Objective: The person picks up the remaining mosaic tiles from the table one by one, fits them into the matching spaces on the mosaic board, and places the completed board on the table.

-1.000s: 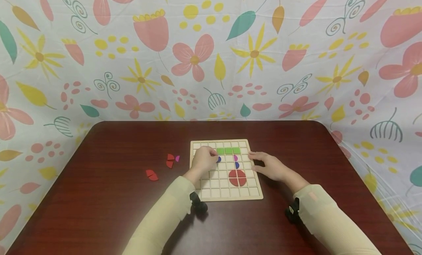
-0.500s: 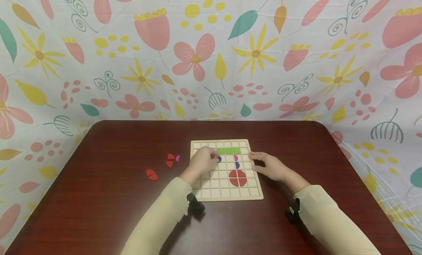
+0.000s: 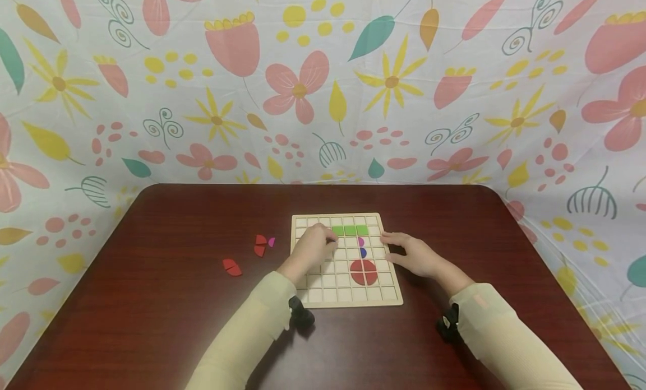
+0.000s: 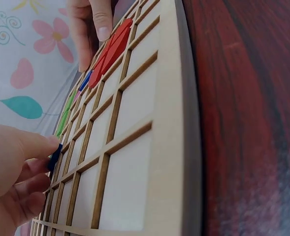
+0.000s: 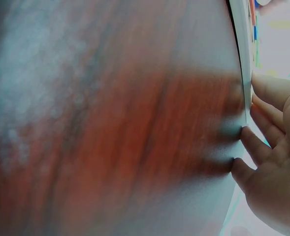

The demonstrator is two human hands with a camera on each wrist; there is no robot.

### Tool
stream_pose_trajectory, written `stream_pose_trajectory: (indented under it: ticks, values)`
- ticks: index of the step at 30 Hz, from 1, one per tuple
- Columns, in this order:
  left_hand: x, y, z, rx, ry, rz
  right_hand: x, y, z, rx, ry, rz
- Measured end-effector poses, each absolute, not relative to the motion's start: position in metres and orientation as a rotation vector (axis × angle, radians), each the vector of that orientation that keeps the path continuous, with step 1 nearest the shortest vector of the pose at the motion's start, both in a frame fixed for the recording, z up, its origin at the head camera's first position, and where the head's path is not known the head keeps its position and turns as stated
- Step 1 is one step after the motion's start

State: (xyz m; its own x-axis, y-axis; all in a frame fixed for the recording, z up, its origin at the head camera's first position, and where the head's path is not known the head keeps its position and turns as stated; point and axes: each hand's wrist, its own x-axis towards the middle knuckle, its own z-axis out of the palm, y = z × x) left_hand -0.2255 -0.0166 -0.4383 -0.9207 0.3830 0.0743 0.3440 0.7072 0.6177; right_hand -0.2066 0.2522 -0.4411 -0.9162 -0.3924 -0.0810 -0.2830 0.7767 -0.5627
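A wooden grid board (image 3: 353, 305) lies on the table. Over its left half, my left hand (image 3: 313, 247) pinches a small dark blue piece (image 4: 54, 156) between thumb and fingers, at the grid ribs; in the head view the fingers hide that piece. Along the board's right edge rests my right hand (image 3: 414, 254), fingers extended and fingertips touching the rim in the right wrist view. The grid holds a row of green squares (image 3: 350, 231), a purple half-round piece (image 3: 360, 242), a blue half-round piece (image 3: 363, 253) and red quarter pieces (image 3: 357, 266) forming a circle.
Left of the board, several loose red pieces (image 3: 231, 267) and a purple half-round piece (image 3: 271, 242) lie on the dark brown table (image 3: 151, 300). Behind the table's far edge hangs a flower-patterned cloth (image 3: 298, 149).
The blue piece at my left fingertips showed earlier in the head view and is now covered by the fingers, which have shifted slightly. My right hand stays at the board's edge.
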Motion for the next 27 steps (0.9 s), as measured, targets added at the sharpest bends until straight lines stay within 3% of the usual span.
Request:
stream_pose_trajectory:
  ticks: [10, 27]
  values:
    - [-0.2263, -0.0171, -0.4401, 0.588, 2.817, 1.105, -0.2082, 0.2524, -0.4417, -0.521, 2.777, -0.829]
    - [-0.225, -0.0192, -0.4463, 0.508, 3.044, 0.859, -0.2059, 0.2538, -0.4411, -0.558, 2.787, -0.832]
